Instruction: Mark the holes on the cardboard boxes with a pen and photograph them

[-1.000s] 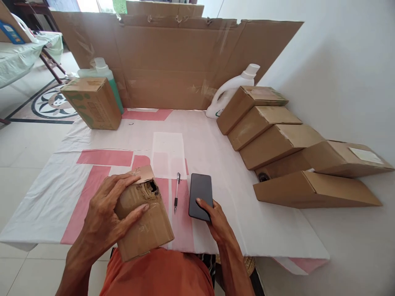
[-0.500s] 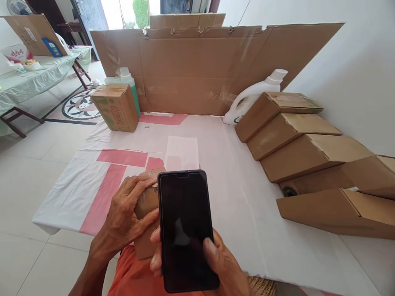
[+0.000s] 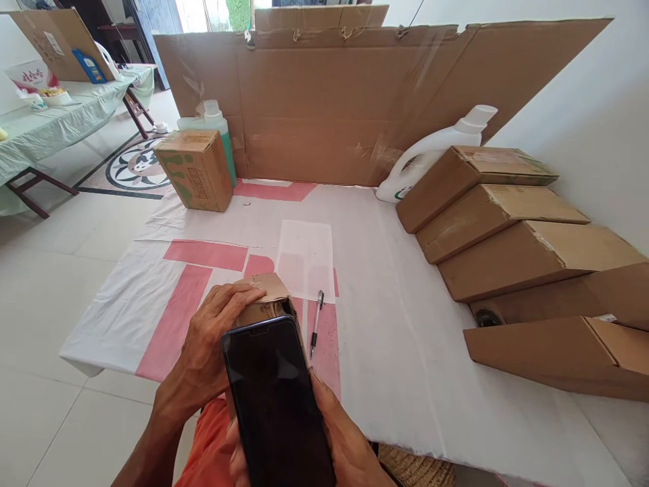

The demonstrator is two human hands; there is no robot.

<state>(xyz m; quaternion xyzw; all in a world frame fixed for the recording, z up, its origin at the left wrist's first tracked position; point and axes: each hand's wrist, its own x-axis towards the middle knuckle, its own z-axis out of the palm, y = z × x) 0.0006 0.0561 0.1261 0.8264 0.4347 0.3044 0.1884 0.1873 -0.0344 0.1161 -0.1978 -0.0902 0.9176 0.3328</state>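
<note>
My right hand [image 3: 337, 433] is closed round a black smartphone [image 3: 278, 406], its dark screen facing me, low in the view. Behind the phone, a small cardboard box [image 3: 263, 291] stands at the near edge of the table, and my left hand [image 3: 210, 338] grips it from the left side with the fingers over its top. The phone hides much of the box's front. A pen [image 3: 317, 323] lies on the cloth just right of the box. Beyond them is a pale flat sheet [image 3: 305, 247].
Several cardboard boxes [image 3: 517, 257] lean in a row on the right. A white jug [image 3: 430, 152] stands behind them. At the back left are a printed carton [image 3: 195, 172] and a green-liquid bottle [image 3: 226, 145]. A large cardboard panel [image 3: 314, 108] spans the back of the table [image 3: 395, 338].
The phone has moved left and down with my right hand, tilting somewhat. The pen, hidden before, now shows. My left hand stays on the box. The view has shifted slightly.
</note>
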